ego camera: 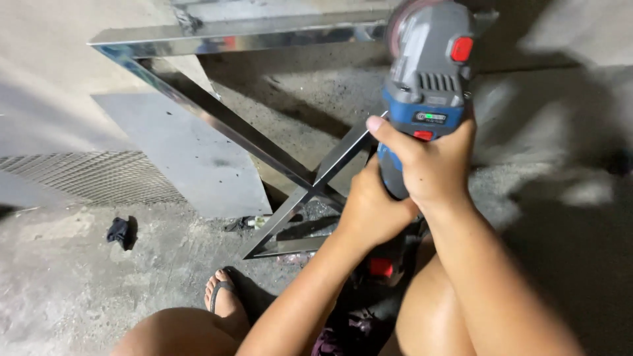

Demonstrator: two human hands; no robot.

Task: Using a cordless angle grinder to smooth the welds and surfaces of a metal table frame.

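A rough concrete floor spreads under everything. On it stands a shiny metal frame of crossed bars, with a flat grey sheet lying behind it and a patch of wire mesh at the left. Held up over the crossing is a blue and grey grinder, its disc end pointing away toward the top bar. The right hand is clenched around the grinder's body, thumb across the front. The left hand grasps its lower end, just beneath. A sandalled foot rests nearby, and a small dark rag lies to the left.
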